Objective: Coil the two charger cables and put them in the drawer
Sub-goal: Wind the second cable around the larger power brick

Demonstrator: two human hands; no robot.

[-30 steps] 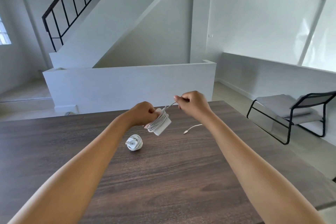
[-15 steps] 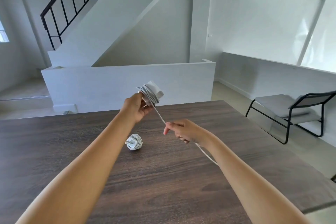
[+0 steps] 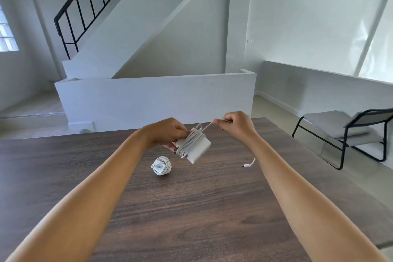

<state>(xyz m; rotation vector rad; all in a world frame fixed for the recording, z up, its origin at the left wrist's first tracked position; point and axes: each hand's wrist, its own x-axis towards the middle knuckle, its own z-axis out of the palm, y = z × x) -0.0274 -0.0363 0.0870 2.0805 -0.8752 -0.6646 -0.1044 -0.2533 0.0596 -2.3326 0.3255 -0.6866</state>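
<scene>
My left hand grips a white square charger brick above the table, with its white cable wound several times around it. My right hand pinches the free stretch of that cable just right of the brick and holds it taut. The cable's loose end with its plug hangs past my right forearm near the tabletop. A second white charger, wrapped in its own coiled cable, lies on the dark wooden table below my left hand. No drawer is visible.
A black-framed chair with a grey cushion stands on the floor to the right of the table. A low white wall and a staircase with a black railing lie beyond the table's far edge.
My left hand has lowered and turned the brick from its raised position. My right hand has swung from in front of the brick up to its right, laying another turn of cable.
</scene>
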